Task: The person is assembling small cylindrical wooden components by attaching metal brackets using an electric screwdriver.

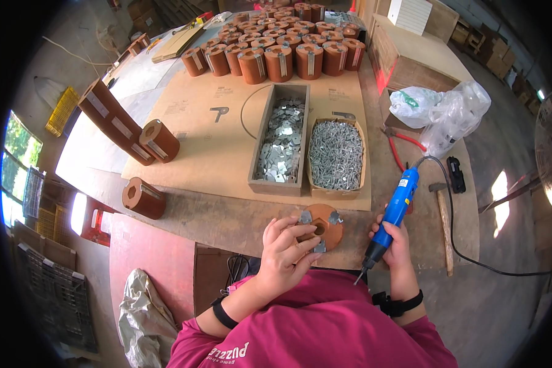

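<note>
Fingers of the left hand (286, 248) are bent and slightly apart over the left side of a hexagonal-holed brown cylinder (333, 236) at the near edge of the worktop (227, 214); I cannot tell whether they pinch anything. To the right, the right hand's (394, 240) fingers are clamped on a blue electric screwdriver (396, 208). Fastening metal tabs (319, 247) seems in hand; driving a screw would call for steadying the cylinder and bringing the bit (358, 279) over a tab.

Left head-worn fisheye looks down and forward over wearer's magenta shirt (313, 325), close above table (227, 214), edges bending.
</note>
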A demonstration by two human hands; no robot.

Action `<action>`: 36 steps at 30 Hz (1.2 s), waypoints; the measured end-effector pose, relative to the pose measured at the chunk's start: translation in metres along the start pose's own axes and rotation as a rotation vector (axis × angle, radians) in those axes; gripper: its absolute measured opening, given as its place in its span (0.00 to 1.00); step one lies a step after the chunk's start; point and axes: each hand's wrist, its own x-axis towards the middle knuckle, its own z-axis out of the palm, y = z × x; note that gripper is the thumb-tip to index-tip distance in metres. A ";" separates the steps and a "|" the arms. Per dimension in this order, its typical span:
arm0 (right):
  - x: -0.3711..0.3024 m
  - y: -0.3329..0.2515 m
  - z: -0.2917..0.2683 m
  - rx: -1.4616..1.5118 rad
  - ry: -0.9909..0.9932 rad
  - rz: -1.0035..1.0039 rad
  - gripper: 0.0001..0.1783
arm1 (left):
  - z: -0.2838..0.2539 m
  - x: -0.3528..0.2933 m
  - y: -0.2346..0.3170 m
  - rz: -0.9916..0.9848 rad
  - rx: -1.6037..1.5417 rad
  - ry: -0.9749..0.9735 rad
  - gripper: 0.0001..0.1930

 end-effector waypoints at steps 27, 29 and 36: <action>0.000 -0.002 -0.001 0.144 0.019 0.035 0.29 | 0.000 0.000 -0.001 0.030 -0.022 0.027 0.16; -0.002 -0.002 -0.003 0.159 0.009 0.030 0.29 | 0.001 -0.002 -0.001 0.034 -0.013 0.028 0.16; -0.004 -0.002 -0.003 0.165 0.015 0.038 0.29 | 0.000 -0.003 0.000 0.038 -0.026 0.032 0.16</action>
